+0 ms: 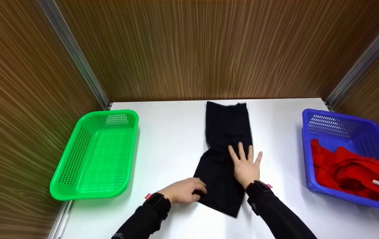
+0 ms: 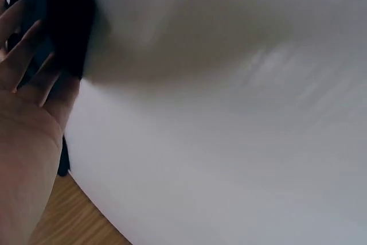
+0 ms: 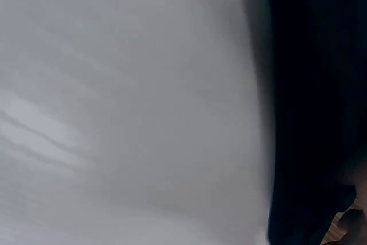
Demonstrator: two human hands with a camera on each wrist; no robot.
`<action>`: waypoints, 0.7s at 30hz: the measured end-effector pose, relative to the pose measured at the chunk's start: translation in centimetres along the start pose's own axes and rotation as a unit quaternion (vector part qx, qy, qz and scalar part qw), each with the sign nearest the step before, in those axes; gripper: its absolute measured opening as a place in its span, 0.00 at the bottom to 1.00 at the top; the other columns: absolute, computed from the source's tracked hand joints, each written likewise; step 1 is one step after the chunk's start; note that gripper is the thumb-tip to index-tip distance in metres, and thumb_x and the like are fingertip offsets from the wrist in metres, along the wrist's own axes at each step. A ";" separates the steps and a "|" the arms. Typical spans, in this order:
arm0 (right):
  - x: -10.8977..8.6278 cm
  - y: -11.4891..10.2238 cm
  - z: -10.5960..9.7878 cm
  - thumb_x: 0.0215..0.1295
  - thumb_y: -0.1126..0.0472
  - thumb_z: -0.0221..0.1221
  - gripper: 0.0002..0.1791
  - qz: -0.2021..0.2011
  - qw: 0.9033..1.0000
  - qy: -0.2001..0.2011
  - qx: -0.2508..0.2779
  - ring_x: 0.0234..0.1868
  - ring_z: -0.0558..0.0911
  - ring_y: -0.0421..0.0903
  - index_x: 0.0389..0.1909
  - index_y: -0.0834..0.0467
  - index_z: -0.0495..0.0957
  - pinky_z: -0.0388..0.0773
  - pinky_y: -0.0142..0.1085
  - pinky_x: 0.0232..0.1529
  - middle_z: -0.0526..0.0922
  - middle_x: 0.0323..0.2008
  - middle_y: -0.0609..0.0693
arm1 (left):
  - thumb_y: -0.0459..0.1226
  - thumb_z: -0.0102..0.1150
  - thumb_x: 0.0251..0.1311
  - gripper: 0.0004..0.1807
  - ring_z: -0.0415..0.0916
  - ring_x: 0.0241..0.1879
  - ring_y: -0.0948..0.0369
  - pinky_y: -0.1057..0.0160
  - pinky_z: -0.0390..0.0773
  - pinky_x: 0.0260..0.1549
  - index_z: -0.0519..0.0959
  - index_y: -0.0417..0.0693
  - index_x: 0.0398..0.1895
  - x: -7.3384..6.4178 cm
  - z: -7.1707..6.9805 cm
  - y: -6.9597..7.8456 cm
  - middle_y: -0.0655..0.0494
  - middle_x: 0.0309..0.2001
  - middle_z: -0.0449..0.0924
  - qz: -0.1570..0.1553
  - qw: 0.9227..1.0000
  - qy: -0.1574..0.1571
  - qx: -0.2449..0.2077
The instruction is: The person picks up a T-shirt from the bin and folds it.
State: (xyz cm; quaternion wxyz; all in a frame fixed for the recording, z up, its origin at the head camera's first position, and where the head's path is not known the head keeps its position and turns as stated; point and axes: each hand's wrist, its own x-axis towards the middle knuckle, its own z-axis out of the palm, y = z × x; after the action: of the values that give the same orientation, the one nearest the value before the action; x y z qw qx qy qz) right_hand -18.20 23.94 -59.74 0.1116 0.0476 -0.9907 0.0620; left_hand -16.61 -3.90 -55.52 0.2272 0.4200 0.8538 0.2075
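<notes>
A long black garment (image 1: 224,122) lies on the white table, narrowing and twisting near its middle, with its near part slanting to the right. My left hand (image 1: 184,191) is at its near left corner, the cloth edge between curved index finger and thumb. The left wrist view shows the fingers (image 2: 34,81) against the dark cloth (image 2: 69,21). My right hand (image 1: 246,166) presses palm down on the garment's right side, fingers spread. In the right wrist view the black cloth (image 3: 315,96) fills the right side, and that hand is mostly out of frame.
A green plastic basket (image 1: 133,132) stands at the left of the table. At the right is a blue basket (image 1: 305,146) holding red cloth (image 1: 351,169) with a white label. Wood-grain panels (image 1: 189,49) close off the back and both sides.
</notes>
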 end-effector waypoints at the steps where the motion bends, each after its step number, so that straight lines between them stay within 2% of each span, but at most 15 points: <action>1: 0.0 -0.1 -0.2 0.68 0.61 0.58 0.32 0.009 1.000 0.000 0.003 0.72 0.62 0.73 0.74 0.49 0.68 0.48 0.78 0.66 0.66 0.74 0.62 | 0.37 0.56 0.65 0.19 0.66 0.72 0.55 0.60 0.62 0.73 0.83 0.50 0.59 0.1 0.1 0.2 0.57 0.67 0.76 0.001 1.000 -0.007 0.005; 3: -0.3 -0.3 -0.4 0.70 0.55 0.60 0.32 0.002 1.000 -0.018 0.021 0.71 0.64 0.74 0.74 0.51 0.68 0.52 0.78 0.64 0.68 0.73 0.64 | 0.37 0.57 0.65 0.20 0.65 0.73 0.55 0.60 0.61 0.73 0.83 0.50 0.60 0.4 0.3 0.5 0.57 0.68 0.75 0.007 1.000 -0.019 0.014; 5: -0.7 -0.7 -0.6 0.72 0.48 0.60 0.32 -0.017 0.997 -0.062 0.047 0.72 0.62 0.75 0.74 0.52 0.68 0.53 0.78 0.65 0.66 0.73 0.65 | 0.35 0.57 0.64 0.22 0.67 0.72 0.57 0.62 0.63 0.71 0.82 0.50 0.61 0.7 0.4 0.8 0.57 0.68 0.75 0.017 1.000 -0.022 0.014; 8: -1.4 -1.0 -0.5 0.74 0.42 0.57 0.34 -0.059 0.987 -0.129 0.080 0.75 0.55 0.75 0.76 0.49 0.66 0.50 0.76 0.67 0.60 0.77 0.65 | 0.34 0.60 0.61 0.24 0.71 0.68 0.61 0.64 0.66 0.69 0.81 0.51 0.62 1.0 0.6 1.0 0.58 0.68 0.76 0.045 0.998 -0.020 0.027; 10: -1.7 -1.0 -0.5 0.74 0.42 0.56 0.34 -0.095 0.979 -0.151 0.095 0.77 0.50 0.75 0.77 0.47 0.66 0.46 0.75 0.69 0.55 0.79 0.63 | 0.33 0.62 0.57 0.26 0.71 0.67 0.61 0.64 0.67 0.68 0.81 0.53 0.62 1.0 0.9 0.9 0.58 0.68 0.75 0.062 0.997 -0.011 0.050; 13: -1.7 -0.7 -0.4 0.74 0.45 0.57 0.32 -0.161 0.967 -0.157 0.119 0.77 0.50 0.73 0.76 0.48 0.67 0.46 0.74 0.70 0.56 0.79 0.60 | 0.32 0.65 0.52 0.30 0.69 0.66 0.59 0.62 0.67 0.68 0.81 0.56 0.63 0.8 1.5 0.6 0.58 0.68 0.73 0.082 0.991 0.006 0.108; 15: -1.5 -0.6 -0.5 0.75 0.47 0.57 0.31 -0.195 0.958 -0.165 0.132 0.78 0.50 0.72 0.75 0.48 0.67 0.46 0.74 0.70 0.57 0.79 0.58 | 0.33 0.66 0.52 0.31 0.69 0.64 0.59 0.61 0.69 0.66 0.80 0.58 0.63 0.7 1.9 0.5 0.58 0.67 0.73 0.097 0.984 0.022 0.149; 17: -1.3 -0.5 -0.5 0.75 0.49 0.57 0.30 -0.212 0.954 -0.167 0.132 0.78 0.52 0.71 0.75 0.49 0.68 0.47 0.73 0.71 0.59 0.79 0.57 | 0.35 0.68 0.53 0.29 0.71 0.61 0.59 0.61 0.72 0.62 0.81 0.58 0.61 0.7 2.2 0.5 0.57 0.64 0.74 0.113 0.974 0.046 0.193; 19: -1.1 -0.6 -0.6 0.75 0.50 0.57 0.28 -0.194 0.963 -0.153 0.111 0.78 0.54 0.69 0.74 0.47 0.69 0.48 0.72 0.71 0.61 0.78 0.55 | 0.39 0.71 0.55 0.25 0.73 0.55 0.59 0.61 0.76 0.56 0.82 0.59 0.59 1.0 2.4 0.7 0.58 0.60 0.75 0.126 0.960 0.077 0.236; 21: -0.9 -0.8 -0.6 0.75 0.51 0.57 0.27 -0.147 0.978 -0.125 0.080 0.77 0.57 0.69 0.73 0.47 0.71 0.50 0.72 0.70 0.64 0.77 0.55 | 0.41 0.70 0.59 0.20 0.75 0.50 0.59 0.62 0.77 0.49 0.83 0.59 0.56 1.4 2.6 1.1 0.58 0.56 0.77 0.134 0.946 0.109 0.274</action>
State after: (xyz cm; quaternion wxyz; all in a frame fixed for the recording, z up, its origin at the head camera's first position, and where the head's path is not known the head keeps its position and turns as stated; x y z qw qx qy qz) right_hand -17.10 23.35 -59.28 -0.0090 0.2088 -0.9709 0.1173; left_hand -15.27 -1.71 -57.33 -0.0213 0.5515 0.8330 0.0386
